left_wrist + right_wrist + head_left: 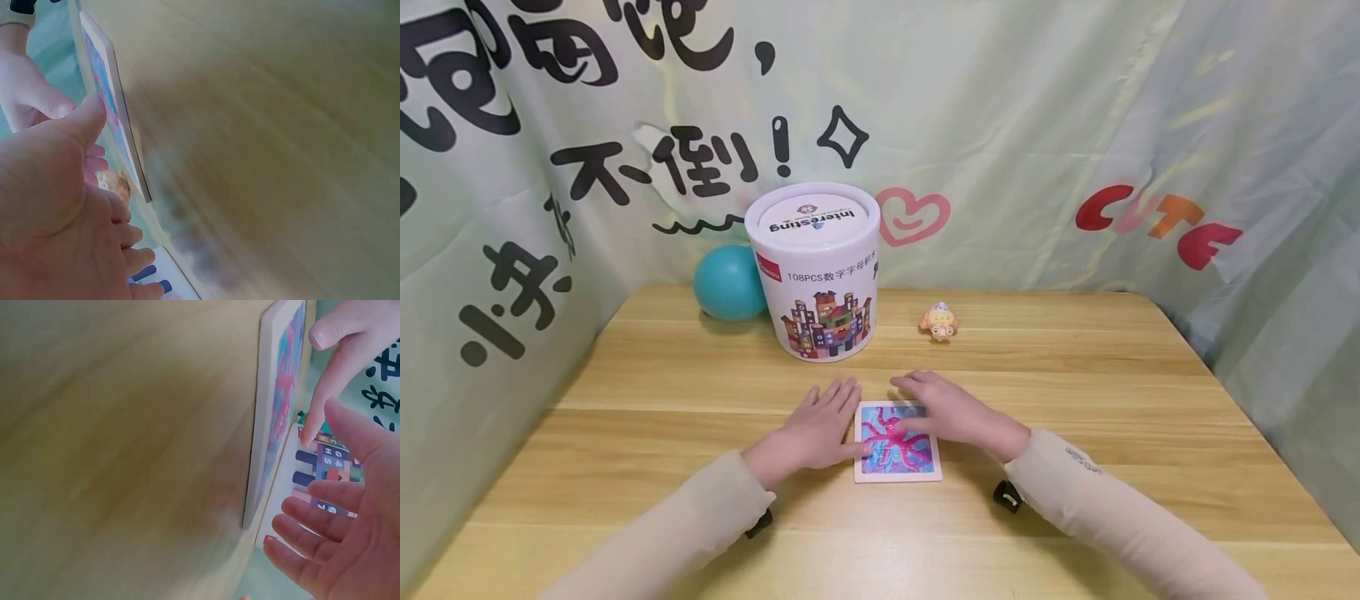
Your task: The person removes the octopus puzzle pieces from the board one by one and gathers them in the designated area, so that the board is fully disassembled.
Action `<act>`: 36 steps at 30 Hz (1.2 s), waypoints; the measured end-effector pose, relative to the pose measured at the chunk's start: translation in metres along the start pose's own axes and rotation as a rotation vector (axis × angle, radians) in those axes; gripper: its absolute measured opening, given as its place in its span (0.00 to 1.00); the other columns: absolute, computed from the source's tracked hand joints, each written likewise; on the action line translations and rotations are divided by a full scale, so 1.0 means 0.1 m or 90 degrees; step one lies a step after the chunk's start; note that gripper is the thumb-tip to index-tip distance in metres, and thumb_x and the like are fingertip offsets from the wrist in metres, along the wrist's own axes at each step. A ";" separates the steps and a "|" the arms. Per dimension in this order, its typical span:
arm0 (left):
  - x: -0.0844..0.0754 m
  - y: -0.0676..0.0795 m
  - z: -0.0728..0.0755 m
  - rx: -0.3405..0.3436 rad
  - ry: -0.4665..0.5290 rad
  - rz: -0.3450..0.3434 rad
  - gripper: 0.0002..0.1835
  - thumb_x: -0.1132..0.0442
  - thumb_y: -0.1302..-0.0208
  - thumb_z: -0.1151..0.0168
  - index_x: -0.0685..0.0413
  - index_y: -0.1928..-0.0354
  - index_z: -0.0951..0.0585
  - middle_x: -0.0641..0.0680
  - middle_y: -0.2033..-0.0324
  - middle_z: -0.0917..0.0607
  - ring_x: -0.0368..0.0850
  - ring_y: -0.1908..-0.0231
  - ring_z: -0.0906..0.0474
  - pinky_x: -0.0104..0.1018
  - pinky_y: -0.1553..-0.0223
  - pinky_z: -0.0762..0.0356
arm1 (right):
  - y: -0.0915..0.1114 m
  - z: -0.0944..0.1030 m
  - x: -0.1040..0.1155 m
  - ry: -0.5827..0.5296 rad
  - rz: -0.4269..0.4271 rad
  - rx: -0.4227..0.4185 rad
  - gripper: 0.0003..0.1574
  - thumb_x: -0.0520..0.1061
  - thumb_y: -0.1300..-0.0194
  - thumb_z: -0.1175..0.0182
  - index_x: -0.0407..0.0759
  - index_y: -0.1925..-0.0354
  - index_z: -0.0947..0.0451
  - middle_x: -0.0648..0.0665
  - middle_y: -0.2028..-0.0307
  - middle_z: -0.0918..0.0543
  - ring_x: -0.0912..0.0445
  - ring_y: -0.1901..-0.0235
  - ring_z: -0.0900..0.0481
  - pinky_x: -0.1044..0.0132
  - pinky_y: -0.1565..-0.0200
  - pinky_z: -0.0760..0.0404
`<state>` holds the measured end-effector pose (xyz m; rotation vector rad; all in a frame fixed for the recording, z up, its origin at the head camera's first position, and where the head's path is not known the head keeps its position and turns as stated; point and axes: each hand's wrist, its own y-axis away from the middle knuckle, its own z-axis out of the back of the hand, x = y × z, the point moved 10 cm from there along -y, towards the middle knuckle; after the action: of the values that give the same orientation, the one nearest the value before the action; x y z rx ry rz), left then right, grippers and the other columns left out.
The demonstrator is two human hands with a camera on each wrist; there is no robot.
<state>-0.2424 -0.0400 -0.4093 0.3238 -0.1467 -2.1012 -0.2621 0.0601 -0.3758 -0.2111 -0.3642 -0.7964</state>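
Note:
A square, thick-edged picture board (904, 464) with a pink octopus on a blue ground lies flat on the table. My left hand (820, 429) is at the board's left side, fingers extended and thumb reaching over its edge. At the upper right corner, my right hand (951, 410) has its thumb over the picture and its fingers stretched past the far edge. In the wrist views the board's pale side (267, 400) shows, and neither the left hand (56, 212) nor the right hand (350, 512) grips it. Whether the thumbs touch the picture, I cannot tell.
Behind the hands stands a white lidded bucket (820, 275) printed with building blocks. A teal ball (727, 283) sits to its left. Farther right is a small orange figurine (938, 322). A printed cloth (1015, 167) hangs behind the wooden table (1075, 367).

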 end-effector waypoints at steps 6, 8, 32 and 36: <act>-0.02 -0.01 -0.03 0.021 -0.001 -0.004 0.45 0.37 0.37 0.52 0.62 0.30 0.50 0.60 0.30 0.53 0.56 0.32 0.58 0.54 0.35 0.60 | -0.07 -0.10 0.08 -0.009 0.015 0.022 0.33 0.50 0.44 0.34 0.33 0.45 0.28 0.39 0.52 0.23 0.51 0.54 0.25 0.60 0.51 0.25; -0.03 -0.01 -0.05 0.028 -0.004 -0.006 0.44 0.38 0.36 0.53 0.62 0.30 0.49 0.60 0.31 0.52 0.56 0.32 0.57 0.54 0.36 0.59 | -0.09 -0.13 0.12 -0.011 0.027 0.029 0.30 0.48 0.44 0.34 0.33 0.47 0.26 0.41 0.56 0.22 0.53 0.58 0.25 0.63 0.55 0.24; -0.01 -0.03 -0.11 0.048 0.004 -0.004 0.42 0.39 0.35 0.53 0.61 0.30 0.48 0.58 0.30 0.50 0.54 0.32 0.58 0.53 0.35 0.60 | -0.22 -0.20 0.31 0.065 0.056 0.024 0.16 0.43 0.47 0.32 0.35 0.60 0.20 0.45 0.68 0.23 0.57 0.70 0.26 0.69 0.65 0.24; 0.00 -0.04 -0.12 0.049 0.001 -0.003 0.43 0.39 0.36 0.53 0.61 0.30 0.49 0.58 0.30 0.50 0.54 0.32 0.58 0.53 0.35 0.60 | -0.23 -0.21 0.29 0.062 0.038 0.027 0.15 0.43 0.47 0.32 0.36 0.62 0.20 0.46 0.69 0.24 0.57 0.70 0.27 0.68 0.65 0.24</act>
<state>-0.2422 -0.0374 -0.4213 0.3723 -0.2256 -2.1039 -0.2558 0.0187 -0.3827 -0.1418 -0.2820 -0.7372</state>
